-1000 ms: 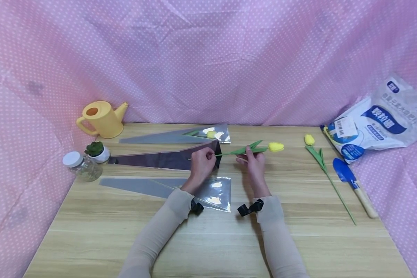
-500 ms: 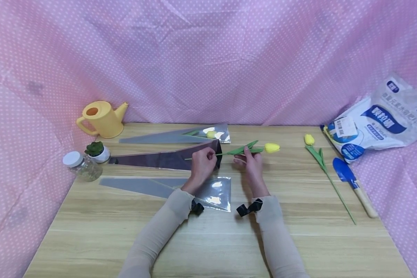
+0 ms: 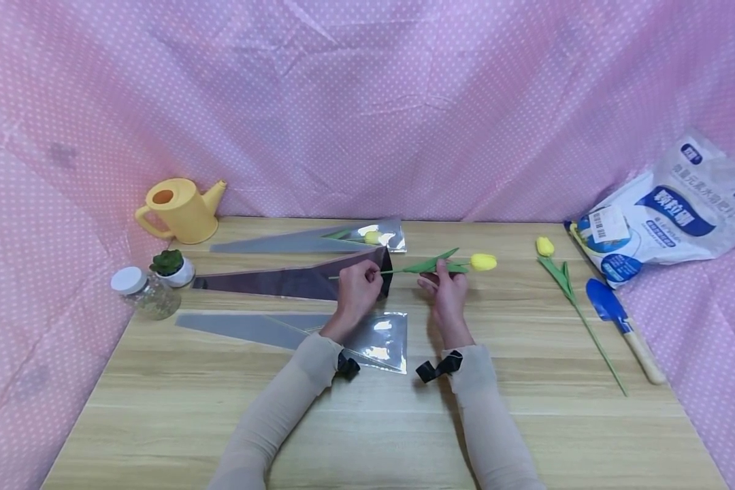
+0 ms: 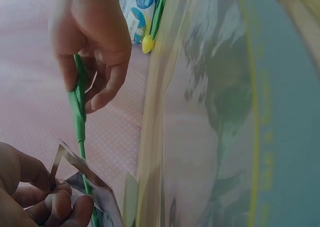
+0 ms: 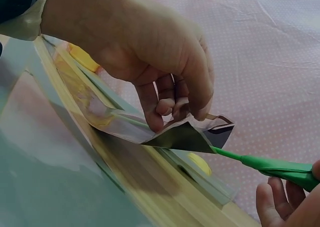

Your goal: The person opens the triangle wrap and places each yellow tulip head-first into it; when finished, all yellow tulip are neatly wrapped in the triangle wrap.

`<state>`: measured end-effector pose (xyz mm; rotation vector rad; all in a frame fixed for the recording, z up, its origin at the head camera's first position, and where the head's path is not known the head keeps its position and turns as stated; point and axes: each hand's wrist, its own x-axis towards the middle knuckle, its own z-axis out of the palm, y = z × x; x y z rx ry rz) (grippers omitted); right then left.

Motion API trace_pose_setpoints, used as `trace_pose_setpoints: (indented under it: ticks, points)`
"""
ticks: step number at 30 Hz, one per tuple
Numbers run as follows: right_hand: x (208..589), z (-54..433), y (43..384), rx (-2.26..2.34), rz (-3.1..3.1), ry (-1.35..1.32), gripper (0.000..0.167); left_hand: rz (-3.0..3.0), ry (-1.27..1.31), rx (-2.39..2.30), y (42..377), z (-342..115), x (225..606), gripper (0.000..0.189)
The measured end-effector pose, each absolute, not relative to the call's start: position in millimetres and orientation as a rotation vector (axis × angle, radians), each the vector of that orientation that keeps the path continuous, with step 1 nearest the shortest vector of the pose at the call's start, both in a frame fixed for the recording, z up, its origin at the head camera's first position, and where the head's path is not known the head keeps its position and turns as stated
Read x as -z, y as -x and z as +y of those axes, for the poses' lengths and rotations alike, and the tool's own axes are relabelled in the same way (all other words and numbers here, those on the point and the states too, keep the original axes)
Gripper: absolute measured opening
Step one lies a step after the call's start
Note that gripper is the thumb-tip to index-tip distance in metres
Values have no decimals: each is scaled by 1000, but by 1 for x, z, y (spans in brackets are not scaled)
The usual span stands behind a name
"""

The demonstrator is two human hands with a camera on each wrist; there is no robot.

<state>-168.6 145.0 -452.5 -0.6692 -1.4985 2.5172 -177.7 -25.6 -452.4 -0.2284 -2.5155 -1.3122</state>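
Note:
My left hand (image 3: 356, 292) pinches the rim of a dark, tapered plastic flower sleeve (image 3: 269, 280), lifting its mouth open at the right end. In the right wrist view the sleeve's folded rim (image 5: 186, 136) stands up under the left fingers. A yellow artificial tulip (image 3: 483, 262) lies level in my right hand (image 3: 450, 299), gripped at its green leaves below the bloom. Its stem (image 4: 82, 149) runs through the mouth into the sleeve, and the stem's tip shows through the dark plastic left of my left hand.
Behind lies a sleeve (image 3: 269, 240) with a yellow tulip inside; in front lies another clear sleeve (image 3: 239, 327). At left stand a watering can (image 3: 184, 218), a potted succulent (image 3: 177, 271) and a lidded jar (image 3: 150, 299). Right: a loose tulip (image 3: 578, 309), a trowel (image 3: 625, 327), a fertilizer bag (image 3: 674, 211).
My right hand has shifted the tulip slightly left into the sleeve, then a little back to the right. My left hand keeps its pinch on the sleeve's rim.

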Motion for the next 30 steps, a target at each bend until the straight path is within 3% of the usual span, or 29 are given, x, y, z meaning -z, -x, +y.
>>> trace_pose_setpoints:
  ticks: [17, 30]
  points:
    - [452, 136, 168, -2514, -1662, 620, 11, -2502, 250, 1293, 176, -24, 450, 11]
    - [454, 138, 170, -2542, -1413, 684, 9, -2477, 264, 1282, 178, -24, 453, 11]
